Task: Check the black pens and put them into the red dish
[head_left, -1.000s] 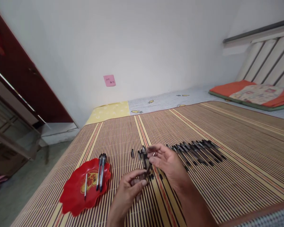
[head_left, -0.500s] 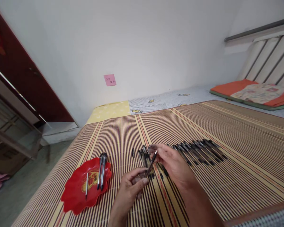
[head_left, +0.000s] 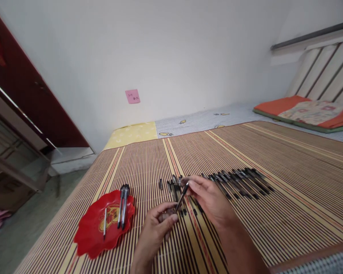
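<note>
Where the mat (head_left: 246,152) meets its left edge sits a red plate (head_left: 87,238) w/ pens (head_left: 122,207) and a refill (head_left: 104,223) on it. Left hand (head_left: 157,226) is curled, thumb & fingers pinching the low end of a pen (head_left: 181,197). Right hand (head_left: 210,199) pinches the pen's top end, tilted up-right betw. both hands, above the mat. Loose caps (head_left: 171,186) lie just behind it; a row of pens (head_left: 240,183) runs off to the right. Pillow (head_left: 308,112) far right.

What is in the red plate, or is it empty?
Not empty: the red plate holds two assembled pens side by side and one thin refill.
</note>
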`<action>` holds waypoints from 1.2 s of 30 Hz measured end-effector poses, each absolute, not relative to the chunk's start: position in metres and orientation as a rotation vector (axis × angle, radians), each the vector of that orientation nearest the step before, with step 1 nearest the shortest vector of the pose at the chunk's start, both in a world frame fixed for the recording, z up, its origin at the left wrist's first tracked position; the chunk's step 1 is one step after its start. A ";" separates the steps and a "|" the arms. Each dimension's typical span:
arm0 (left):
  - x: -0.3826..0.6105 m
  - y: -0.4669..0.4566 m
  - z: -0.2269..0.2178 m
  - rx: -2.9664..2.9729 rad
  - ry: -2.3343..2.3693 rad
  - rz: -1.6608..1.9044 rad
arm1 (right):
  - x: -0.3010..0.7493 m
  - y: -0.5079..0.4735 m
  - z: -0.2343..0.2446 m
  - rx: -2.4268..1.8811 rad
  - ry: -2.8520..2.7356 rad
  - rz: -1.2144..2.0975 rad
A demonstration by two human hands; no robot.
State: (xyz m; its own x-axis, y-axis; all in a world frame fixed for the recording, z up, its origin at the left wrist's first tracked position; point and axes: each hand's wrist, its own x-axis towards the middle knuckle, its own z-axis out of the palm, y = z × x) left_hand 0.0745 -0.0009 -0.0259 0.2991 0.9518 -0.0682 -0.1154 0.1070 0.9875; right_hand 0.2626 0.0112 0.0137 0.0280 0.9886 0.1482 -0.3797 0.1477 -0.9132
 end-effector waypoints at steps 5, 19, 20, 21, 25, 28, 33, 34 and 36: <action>0.076 0.001 -0.027 1.310 0.990 1.073 | 0.258 0.012 0.011 -0.845 -0.836 1.242; 0.116 -0.009 -0.021 2.030 1.263 1.223 | 0.262 0.019 0.005 -0.918 -0.629 1.049; 0.117 -0.010 -0.019 2.025 1.263 1.178 | 0.263 0.018 0.004 -0.928 -0.636 1.057; 0.117 -0.011 -0.016 2.006 1.272 1.129 | 0.262 0.017 0.004 -0.942 -0.653 1.069; 0.093 -0.009 0.000 1.814 1.333 1.054 | 0.258 0.016 0.004 -0.930 -0.820 1.104; 0.055 -0.005 0.008 1.611 1.397 1.195 | 0.250 0.028 0.009 -0.962 -1.078 1.084; 0.010 -0.002 0.004 1.335 1.447 1.373 | 0.216 0.082 0.015 -1.625 -1.817 0.602; 0.007 -0.001 0.002 1.321 1.442 1.381 | 0.206 0.094 0.013 -1.697 -1.861 0.554; 0.007 0.000 -0.001 1.306 1.425 1.393 | 0.185 0.112 0.007 -1.787 -1.912 0.522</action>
